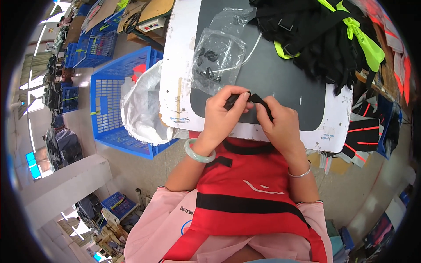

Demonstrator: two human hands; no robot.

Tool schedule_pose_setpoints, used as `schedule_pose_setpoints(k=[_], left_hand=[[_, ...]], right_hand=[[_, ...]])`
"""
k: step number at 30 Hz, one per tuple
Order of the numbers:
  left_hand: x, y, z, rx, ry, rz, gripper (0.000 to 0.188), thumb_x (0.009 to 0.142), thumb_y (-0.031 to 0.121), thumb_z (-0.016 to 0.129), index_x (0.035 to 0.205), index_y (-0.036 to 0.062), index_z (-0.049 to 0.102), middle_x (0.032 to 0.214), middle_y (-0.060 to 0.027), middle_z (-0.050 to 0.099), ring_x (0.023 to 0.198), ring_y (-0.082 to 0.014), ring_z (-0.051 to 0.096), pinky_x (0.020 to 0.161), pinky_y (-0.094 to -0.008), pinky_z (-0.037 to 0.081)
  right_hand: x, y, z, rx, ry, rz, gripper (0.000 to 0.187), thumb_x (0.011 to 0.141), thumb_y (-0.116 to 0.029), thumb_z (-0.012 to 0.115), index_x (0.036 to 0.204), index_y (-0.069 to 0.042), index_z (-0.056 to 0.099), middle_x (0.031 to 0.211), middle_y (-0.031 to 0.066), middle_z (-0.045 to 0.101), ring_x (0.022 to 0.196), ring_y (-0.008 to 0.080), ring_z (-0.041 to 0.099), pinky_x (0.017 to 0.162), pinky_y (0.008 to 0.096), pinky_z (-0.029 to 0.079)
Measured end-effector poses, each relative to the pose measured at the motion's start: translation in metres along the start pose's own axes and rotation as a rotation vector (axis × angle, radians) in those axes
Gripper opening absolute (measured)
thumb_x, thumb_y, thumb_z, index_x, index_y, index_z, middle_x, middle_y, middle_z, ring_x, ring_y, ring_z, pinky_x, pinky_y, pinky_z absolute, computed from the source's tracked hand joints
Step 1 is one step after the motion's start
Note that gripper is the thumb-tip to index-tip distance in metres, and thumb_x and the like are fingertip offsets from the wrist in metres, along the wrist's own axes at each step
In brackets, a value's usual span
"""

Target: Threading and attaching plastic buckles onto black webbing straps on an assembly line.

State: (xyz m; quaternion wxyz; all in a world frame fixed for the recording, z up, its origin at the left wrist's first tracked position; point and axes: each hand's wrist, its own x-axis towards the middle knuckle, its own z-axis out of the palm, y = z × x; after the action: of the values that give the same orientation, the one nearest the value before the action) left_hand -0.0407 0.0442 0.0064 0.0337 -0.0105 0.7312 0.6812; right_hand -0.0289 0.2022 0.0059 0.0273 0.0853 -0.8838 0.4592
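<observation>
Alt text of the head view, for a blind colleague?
A person's left hand and right hand hold a black strip above a dark-topped white table. Beyond lie a clear bag with small black pieces and, at right, a heap of black straps; a blue crate stands left.

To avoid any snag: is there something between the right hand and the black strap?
Nothing visible: the right hand pinches the black strap directly. The clear plastic bag lies beyond the left hand, not between.

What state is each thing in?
left hand: pinching strap
right hand: pinching strap
strap: bent, held up
clear bag: crumpled, on table
black straps: heaped, tangled
crate: upright, open-topped
white sack: crumpled
red apron: worn
</observation>
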Motion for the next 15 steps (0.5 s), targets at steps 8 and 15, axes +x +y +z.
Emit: schedule_pose_setpoints(k=[8, 15], left_hand=[[-0.003, 0.002, 0.0, 0.387, -0.018, 0.235, 0.009, 0.087, 0.004, 0.06, 0.094, 0.0001, 0.064, 0.084, -0.0065, 0.067, 0.079, -0.0107, 0.066, 0.062, -0.0206, 0.051], [-0.003, 0.001, -0.022, -0.369, -0.226, -0.377, 0.013, 0.086, 0.002, 0.061, 0.098, -0.0033, 0.063, 0.089, -0.01, 0.065, 0.085, -0.0191, 0.067, 0.068, -0.0254, 0.056]], right_hand=[[-0.001, -0.003, 0.004, -0.204, 0.001, -0.057, 0.013, 0.08, -0.014, 0.058, 0.071, -0.006, 0.052, 0.055, 0.0114, 0.056, 0.048, 0.03, 0.057, 0.044, 0.0381, 0.043], [-0.002, -0.001, -0.008, -0.004, -0.079, 0.024, 0.011, 0.078, -0.014, 0.056, 0.073, -0.005, 0.051, 0.054, 0.013, 0.054, 0.049, 0.0335, 0.055, 0.046, 0.0406, 0.043]])
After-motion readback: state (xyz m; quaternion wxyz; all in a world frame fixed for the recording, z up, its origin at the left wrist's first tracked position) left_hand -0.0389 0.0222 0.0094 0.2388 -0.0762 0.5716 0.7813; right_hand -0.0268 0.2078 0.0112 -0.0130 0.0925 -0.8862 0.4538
